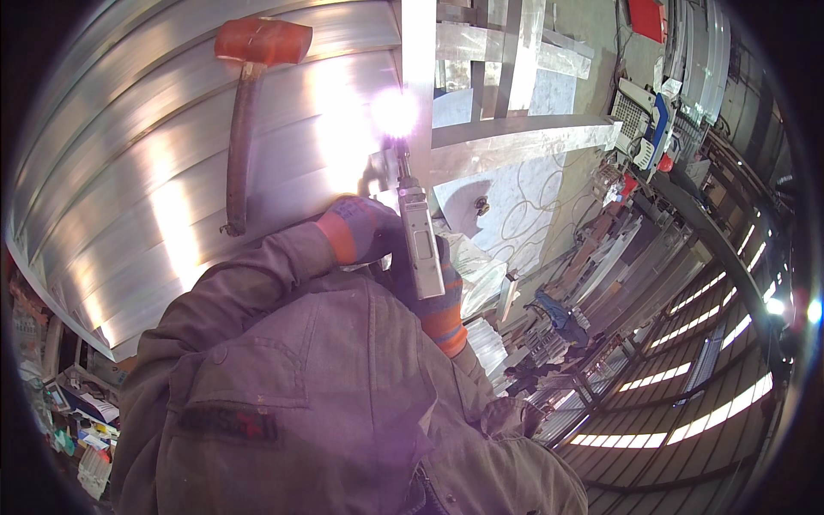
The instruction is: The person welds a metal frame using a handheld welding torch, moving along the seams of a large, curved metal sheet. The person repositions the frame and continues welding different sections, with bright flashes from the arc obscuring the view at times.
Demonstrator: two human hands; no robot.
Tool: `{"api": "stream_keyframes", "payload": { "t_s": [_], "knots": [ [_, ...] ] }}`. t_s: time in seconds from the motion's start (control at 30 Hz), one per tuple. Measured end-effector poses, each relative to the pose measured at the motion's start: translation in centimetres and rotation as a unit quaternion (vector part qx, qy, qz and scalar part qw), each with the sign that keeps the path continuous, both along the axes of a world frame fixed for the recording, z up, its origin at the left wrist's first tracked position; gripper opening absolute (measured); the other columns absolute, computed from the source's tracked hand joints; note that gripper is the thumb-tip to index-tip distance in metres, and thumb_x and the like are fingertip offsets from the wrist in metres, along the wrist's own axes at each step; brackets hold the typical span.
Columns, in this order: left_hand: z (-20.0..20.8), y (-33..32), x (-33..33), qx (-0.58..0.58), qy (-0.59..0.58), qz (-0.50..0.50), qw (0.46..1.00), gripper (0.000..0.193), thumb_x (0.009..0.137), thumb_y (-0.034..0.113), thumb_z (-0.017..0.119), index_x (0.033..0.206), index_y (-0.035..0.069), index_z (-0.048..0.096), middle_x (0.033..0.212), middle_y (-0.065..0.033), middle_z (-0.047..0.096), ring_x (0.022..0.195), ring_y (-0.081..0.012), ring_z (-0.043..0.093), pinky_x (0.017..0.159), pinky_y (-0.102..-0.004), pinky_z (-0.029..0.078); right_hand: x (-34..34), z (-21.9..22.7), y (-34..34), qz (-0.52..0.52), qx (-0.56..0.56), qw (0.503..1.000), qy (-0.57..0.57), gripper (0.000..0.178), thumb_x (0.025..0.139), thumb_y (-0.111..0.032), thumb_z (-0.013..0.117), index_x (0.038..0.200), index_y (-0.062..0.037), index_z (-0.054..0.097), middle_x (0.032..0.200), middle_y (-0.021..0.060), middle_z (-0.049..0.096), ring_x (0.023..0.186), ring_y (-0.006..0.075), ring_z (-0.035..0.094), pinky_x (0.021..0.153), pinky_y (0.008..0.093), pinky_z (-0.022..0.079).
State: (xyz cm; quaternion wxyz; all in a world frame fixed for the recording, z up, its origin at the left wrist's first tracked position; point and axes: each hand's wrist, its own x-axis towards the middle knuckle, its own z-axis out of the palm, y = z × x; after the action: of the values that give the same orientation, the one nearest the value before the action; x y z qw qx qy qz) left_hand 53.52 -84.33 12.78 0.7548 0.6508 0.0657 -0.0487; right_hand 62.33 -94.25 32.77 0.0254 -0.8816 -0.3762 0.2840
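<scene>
A grey handheld welding gun [422, 245] points away from me, and a bright white-violet flare glows at its tip. The flare sits at the seam between ribbed shiny metal panels [283, 129] and an upright metal bar [419, 51]. My right hand [445, 305], in a grey and orange glove, is closed around the gun from its right side, its fingers partly hidden by the gun body. From the left, my left hand [360, 227], gloved alike, closes against the gun; its fingertips are hidden behind it. Glare washes out the joint.
A mallet [262, 43] with a red head and dark handle lies on the panels. Metal beams [532, 142] run off to the right. Beyond are a white and blue machine [639, 124], loose cable loops on the floor, and stacked metal profiles [609, 266].
</scene>
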Motion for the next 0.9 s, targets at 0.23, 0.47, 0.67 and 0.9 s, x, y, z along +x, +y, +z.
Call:
{"api": "stream_keyframes", "payload": {
  "t_s": [0.23, 0.47, 0.67, 0.9],
  "knots": [
    [1.0, 0.9, 0.1, -0.021, 0.003, 0.003, 1.000, 0.017, 0.100, 0.033, 0.076, 0.109, 0.023, 0.086, 0.106, -0.0080, 0.083, 0.100, -0.0343, 0.080, 0.091, -0.0466, 0.064, 0.0, -0.3, 0.1, 0.021, -0.041, 0.999, 0.002, 0.040, 0.101, -0.027, 0.082, 0.136, -0.0128, 0.070, 0.124, 0.0141, 0.067, 0.094, 0.0394, 0.077, 0.069, 0.0488, 0.062],
    [3.2, 3.7, 0.2, 0.032, -0.016, -0.011, 0.999, 0.017, 0.097, 0.026, 0.080, 0.113, 0.020, 0.085, 0.101, -0.0076, 0.082, 0.094, -0.0329, 0.080, 0.084, -0.0467, 0.063, 0.1, -0.3, -0.2, -0.003, -0.011, 1.000, 0.002, 0.042, 0.102, -0.025, 0.082, 0.140, -0.0102, 0.069, 0.127, 0.0143, 0.068, 0.095, 0.0388, 0.077, 0.071, 0.0472, 0.062],
    [1.6, 2.8, 0.0, 0.052, -0.010, -0.040, 0.998, 0.033, 0.096, 0.041, 0.077, 0.125, 0.025, 0.084, 0.119, -0.0103, 0.083, 0.112, -0.0372, 0.078, 0.100, -0.0518, 0.063, 0.5, -0.4, -1.1, 0.032, 0.054, 0.998, 0.012, 0.040, 0.099, -0.020, 0.083, 0.136, -0.0083, 0.071, 0.133, 0.0181, 0.065, 0.102, 0.0405, 0.075, 0.075, 0.0481, 0.062],
    [0.3, 1.7, 0.3, 0.022, -0.025, -0.027, 0.999, 0.034, 0.097, 0.044, 0.077, 0.124, 0.024, 0.085, 0.120, -0.0114, 0.083, 0.113, -0.0377, 0.078, 0.100, -0.0509, 0.063, 0.5, -0.2, -0.9, -0.037, 0.051, 0.997, 0.046, 0.038, 0.099, -0.017, 0.083, 0.132, -0.0056, 0.068, 0.124, 0.0185, 0.067, 0.097, 0.0426, 0.075, 0.073, 0.0492, 0.061]
  ]
}}
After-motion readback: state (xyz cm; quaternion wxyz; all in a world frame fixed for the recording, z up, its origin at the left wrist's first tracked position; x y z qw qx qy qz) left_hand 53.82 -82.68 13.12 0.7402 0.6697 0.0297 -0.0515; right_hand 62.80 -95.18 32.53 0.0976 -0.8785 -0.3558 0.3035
